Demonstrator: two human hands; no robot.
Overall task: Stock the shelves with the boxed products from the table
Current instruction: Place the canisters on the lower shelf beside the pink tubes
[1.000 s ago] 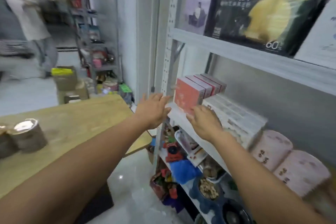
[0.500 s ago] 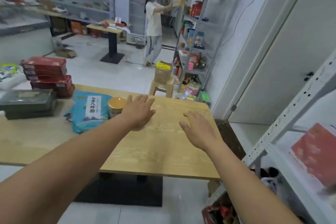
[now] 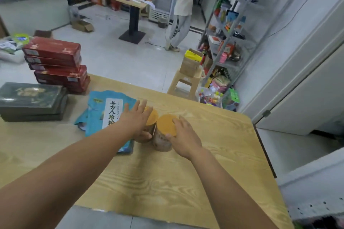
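Two round jars with orange lids stand side by side on the wooden table point(image 3: 167, 182). My left hand point(image 3: 135, 119) wraps the left jar point(image 3: 152, 116), fingers over its lid and thumb on its front. My right hand point(image 3: 183, 135) grips the right jar point(image 3: 165, 124) from the right side. A stack of red boxes point(image 3: 54, 61) sits at the table's far left, with dark green flat boxes point(image 3: 31, 100) in front of it.
A blue bag point(image 3: 106, 109) lies under my left wrist, touching the left jar. The edge of a grey shelf point(image 3: 316, 206) shows at the bottom right. Beyond the table are a stool with a carton point(image 3: 186, 82), a metal rack point(image 3: 232, 24) and a person point(image 3: 183, 5).
I have turned from the shelf to the table. Both hands moved from hovering over the tabletop down onto the two orange-lidded jars.
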